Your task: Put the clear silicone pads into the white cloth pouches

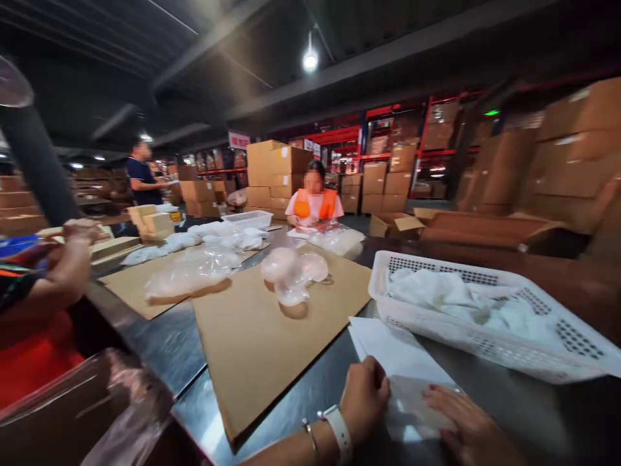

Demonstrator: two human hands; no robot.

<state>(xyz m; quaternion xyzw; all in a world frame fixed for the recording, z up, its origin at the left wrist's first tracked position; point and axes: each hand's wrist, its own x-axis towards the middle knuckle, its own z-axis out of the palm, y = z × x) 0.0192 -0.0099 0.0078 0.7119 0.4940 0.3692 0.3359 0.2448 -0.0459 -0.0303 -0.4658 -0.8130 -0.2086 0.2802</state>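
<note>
A: At six o'clock, the right hand (468,424) runs off the bottom edge, so its wrist is lost. What is the clear sheet (420,404) under both hands?

B: Too smeared to tell. The left hand (365,400) has its fingertips curled under, out of sight.

A: At nine o'clock?

B: A co-worker's arm (58,272), cut by the left edge. The boxes (572,149) at three o'clock blur, their labels unreadable.
</note>
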